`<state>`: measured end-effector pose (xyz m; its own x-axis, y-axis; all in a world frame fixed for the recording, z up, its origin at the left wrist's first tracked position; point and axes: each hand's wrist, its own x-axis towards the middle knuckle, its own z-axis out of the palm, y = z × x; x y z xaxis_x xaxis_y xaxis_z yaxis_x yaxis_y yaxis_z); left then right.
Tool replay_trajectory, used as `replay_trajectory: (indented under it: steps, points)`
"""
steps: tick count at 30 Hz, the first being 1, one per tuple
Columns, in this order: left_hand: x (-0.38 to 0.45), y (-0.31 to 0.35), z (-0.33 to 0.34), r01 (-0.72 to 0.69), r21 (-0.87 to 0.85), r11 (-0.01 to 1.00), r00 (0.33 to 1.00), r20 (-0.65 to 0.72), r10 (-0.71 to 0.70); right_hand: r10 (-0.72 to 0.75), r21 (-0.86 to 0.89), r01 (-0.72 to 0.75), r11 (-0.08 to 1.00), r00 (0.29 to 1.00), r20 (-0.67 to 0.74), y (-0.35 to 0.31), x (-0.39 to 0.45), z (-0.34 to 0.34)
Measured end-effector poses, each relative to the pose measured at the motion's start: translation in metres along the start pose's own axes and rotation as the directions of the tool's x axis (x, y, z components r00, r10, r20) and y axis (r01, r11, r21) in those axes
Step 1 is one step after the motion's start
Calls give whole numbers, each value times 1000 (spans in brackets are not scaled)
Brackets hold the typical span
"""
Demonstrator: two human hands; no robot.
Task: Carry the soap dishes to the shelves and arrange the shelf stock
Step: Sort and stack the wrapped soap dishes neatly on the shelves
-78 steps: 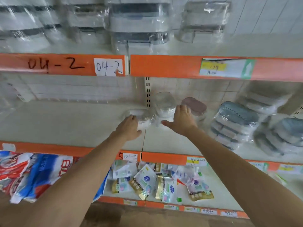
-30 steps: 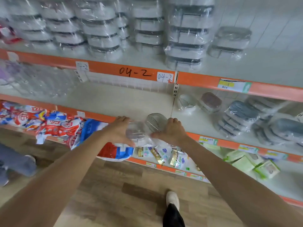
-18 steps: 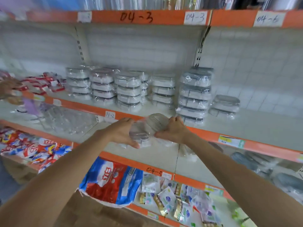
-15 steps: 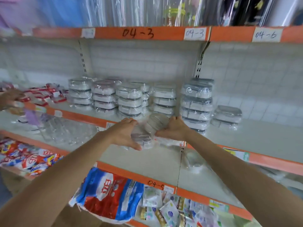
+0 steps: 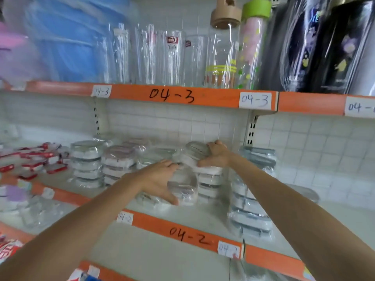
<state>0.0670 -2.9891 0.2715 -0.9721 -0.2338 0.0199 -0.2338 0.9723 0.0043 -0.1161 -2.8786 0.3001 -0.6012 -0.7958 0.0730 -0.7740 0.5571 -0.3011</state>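
Observation:
My left hand grips a clear wrapped soap dish pack low at the front of the shelf marked 04-2. Fingers of my right hand curl over another wrapped soap dish, which sits tilted on top of a stack of wrapped dishes. More stacks of wrapped soap dishes stand to the left and a taller grey stack to the right.
Above, the shelf marked 04-3 carries tall glasses, bottles and dark flasks. Red-and-white packets lie at the left of the dish shelf. Bare shelf board lies right of the grey stack.
I lifted the soap dishes from the lower shelf up to the 04-2 shelf. My view tilted upward and both hands reached in to the stacks.

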Motion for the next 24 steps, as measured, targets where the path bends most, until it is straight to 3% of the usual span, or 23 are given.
replay_trajectory:
  steps: [9, 18, 24]
  points:
    - [45, -15, -5, -215, 62, 975, 977, 20, 214, 42, -167, -41, 985, 999, 5, 19, 57, -9]
    - [61, -29, -10, -302, 25, 953, 953, 8, 302, 68, -231, -50, 972, 995, 73, 21, 76, 1]
    - [63, -24, -22, -336, 24, 941, 942, 6, 336, 24, -271, -26, 962, 1000, -12, 15, 52, -8]
